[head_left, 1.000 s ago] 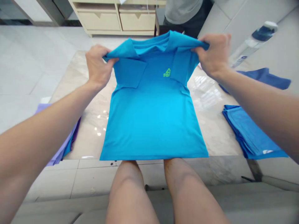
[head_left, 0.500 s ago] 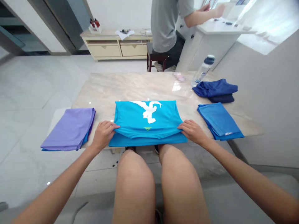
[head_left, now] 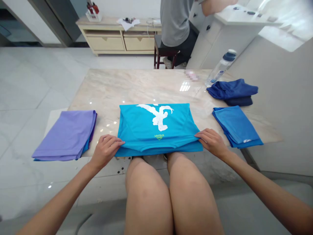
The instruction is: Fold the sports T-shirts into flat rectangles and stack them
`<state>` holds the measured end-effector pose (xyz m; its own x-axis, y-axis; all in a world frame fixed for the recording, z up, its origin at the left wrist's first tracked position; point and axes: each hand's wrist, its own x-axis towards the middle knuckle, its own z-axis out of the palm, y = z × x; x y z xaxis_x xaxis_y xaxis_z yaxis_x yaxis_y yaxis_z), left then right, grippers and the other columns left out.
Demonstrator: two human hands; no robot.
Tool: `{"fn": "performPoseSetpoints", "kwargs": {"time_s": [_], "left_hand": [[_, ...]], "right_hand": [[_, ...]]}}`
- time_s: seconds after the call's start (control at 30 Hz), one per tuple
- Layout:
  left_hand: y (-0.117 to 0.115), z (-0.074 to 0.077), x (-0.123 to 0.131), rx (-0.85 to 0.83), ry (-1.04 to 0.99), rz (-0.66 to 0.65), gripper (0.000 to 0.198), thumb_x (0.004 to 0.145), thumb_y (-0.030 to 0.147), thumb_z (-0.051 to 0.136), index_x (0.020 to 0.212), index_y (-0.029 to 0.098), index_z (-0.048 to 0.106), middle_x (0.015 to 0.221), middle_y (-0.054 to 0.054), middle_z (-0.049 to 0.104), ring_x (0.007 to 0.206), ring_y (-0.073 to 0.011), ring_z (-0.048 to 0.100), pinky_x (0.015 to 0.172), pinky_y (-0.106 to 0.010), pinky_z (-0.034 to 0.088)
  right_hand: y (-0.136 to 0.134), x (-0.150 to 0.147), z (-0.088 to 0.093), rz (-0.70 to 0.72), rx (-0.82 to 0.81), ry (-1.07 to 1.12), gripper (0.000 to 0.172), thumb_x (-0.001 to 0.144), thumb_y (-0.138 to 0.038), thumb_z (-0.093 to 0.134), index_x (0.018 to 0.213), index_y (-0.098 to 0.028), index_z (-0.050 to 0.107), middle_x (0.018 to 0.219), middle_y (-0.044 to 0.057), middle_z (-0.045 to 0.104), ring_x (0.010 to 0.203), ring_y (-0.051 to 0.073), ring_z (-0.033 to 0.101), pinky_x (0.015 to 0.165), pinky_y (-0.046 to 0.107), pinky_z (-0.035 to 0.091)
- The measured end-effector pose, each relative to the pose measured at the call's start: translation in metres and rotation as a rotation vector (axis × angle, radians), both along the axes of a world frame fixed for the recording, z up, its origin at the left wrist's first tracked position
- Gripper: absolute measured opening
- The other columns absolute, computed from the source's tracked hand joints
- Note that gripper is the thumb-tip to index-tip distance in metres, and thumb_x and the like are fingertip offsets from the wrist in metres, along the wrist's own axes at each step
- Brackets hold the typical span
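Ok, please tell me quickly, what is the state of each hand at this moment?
Left hand: closed, holding the shirt between thumb and fingers at its left side.
Right hand: closed, holding the same shirt at its right side.

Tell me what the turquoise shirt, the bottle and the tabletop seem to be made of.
Turquoise shirt: probably a smooth synthetic knit, judging by its even colour and soft folds.
Bottle: clear plastic or glass; the see-through body fits both, so I can't say which.
Tabletop: polished stone or a stone-look surface, going by the faint veining and bright, glossy reflections.
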<state>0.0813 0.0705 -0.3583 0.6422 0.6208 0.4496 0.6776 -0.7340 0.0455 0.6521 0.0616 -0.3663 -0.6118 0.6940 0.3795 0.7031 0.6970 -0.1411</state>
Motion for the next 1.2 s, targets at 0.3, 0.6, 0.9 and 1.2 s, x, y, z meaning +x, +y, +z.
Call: {"fn": "performPoseSetpoints", "kwargs": {"time_s": [0.3,0.6,0.9,1.2], "left_hand": [[-0.012,0.063,-0.002,-0.018,0.102,-0.131,0.018,0.107,0.016,0.060,0.105,0.026,0.074,0.100,-0.002,0.082,0.092,-0.0213,0.073,0.088,-0.038,0.048],[0.004,0.180,0.111,-0.036,0.110,0.101,0.025,0.109,0.033,0.056,0.104,0.025,0.079,0.104,-0.007,0.082,0.100,-0.0284,0.072,0.088,-0.041,0.053],[0.016,0.139,0.282,-0.576,0.394,0.285,0.027,0.104,0.023,0.059,0.118,0.019,0.083,0.125,-0.016,0.080,0.121,-0.0324,0.073,0.096,-0.038,0.055],[0.026,0.125,0.340,-0.751,0.459,0.218,0.035,0.097,0.024,0.074,0.129,0.011,0.079,0.129,-0.026,0.077,0.127,-0.0410,0.073,0.102,-0.044,0.058]], "right_hand": [[-0.027,0.005,0.029,0.058,0.017,-0.142,0.021,0.113,-0.019,0.055,0.107,-0.020,0.075,0.103,0.009,0.078,0.095,0.023,0.066,0.084,0.037,0.048],[0.000,0.005,0.131,-0.312,0.116,-0.060,0.027,0.112,-0.028,0.055,0.102,-0.018,0.079,0.102,0.012,0.079,0.104,0.028,0.066,0.094,0.038,0.048],[0.068,-0.046,0.135,-0.817,-0.575,-0.137,0.035,0.108,-0.036,0.058,0.121,-0.017,0.083,0.128,0.018,0.080,0.120,0.030,0.074,0.095,0.031,0.053],[0.042,-0.029,0.047,-0.722,-0.817,-0.257,0.039,0.104,-0.048,0.068,0.111,-0.014,0.086,0.122,0.021,0.082,0.118,0.033,0.077,0.094,0.032,0.055]]}}
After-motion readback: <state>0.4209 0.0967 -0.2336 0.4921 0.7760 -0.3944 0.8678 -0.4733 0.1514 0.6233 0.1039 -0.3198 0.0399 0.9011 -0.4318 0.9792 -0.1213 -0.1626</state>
